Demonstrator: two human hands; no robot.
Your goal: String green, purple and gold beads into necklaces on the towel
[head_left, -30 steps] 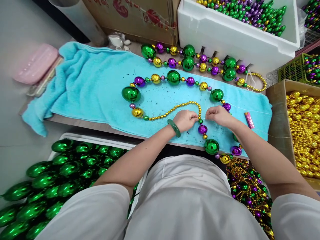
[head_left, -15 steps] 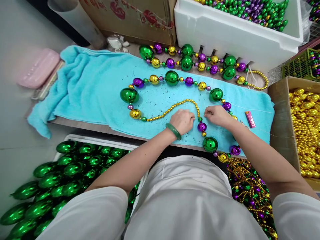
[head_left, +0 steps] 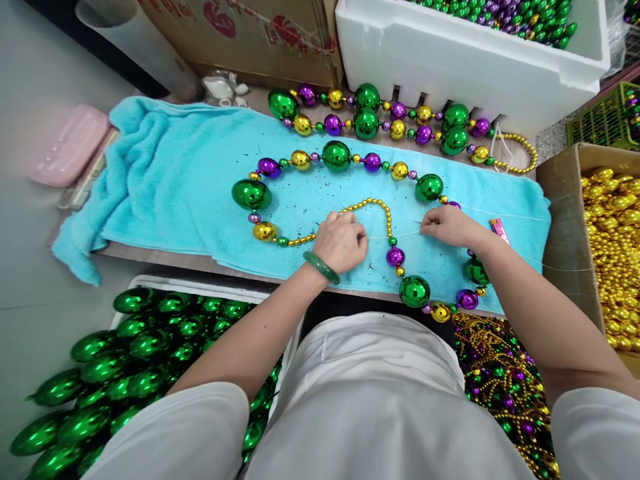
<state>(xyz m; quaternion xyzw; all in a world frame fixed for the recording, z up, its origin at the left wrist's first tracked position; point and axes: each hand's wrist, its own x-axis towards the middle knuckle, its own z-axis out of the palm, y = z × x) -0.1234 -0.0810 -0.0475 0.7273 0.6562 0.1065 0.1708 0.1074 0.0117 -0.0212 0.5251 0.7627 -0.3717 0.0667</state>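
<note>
A thin clear thread [head_left: 387, 237] runs straight between my two hands, above a bead necklace [head_left: 337, 156] of green, purple and gold beads. My left hand [head_left: 343, 240], with a green bangle at the wrist, is closed on the thread's left part and covers some of the small gold beads [head_left: 370, 201]. To the right, my right hand [head_left: 445, 225] pinches the thread between thumb and fingers, over the right side of the necklace. The necklace lies in a curved loop on a turquoise towel [head_left: 190, 167]. Dark specks are scattered on the towel.
A pink lighter [head_left: 499, 230] lies right of my right hand. Behind the towel are another bead necklace [head_left: 367, 123] and a white foam box [head_left: 465, 50] of beads. A cardboard box [head_left: 563, 173] of gold beads stands at right; large green beads [head_left: 150, 343] fill a container at lower left.
My hands have moved apart, the left one leftward and the right one slightly rightward. The thread now shows stretched between them. The view has shifted a little.
</note>
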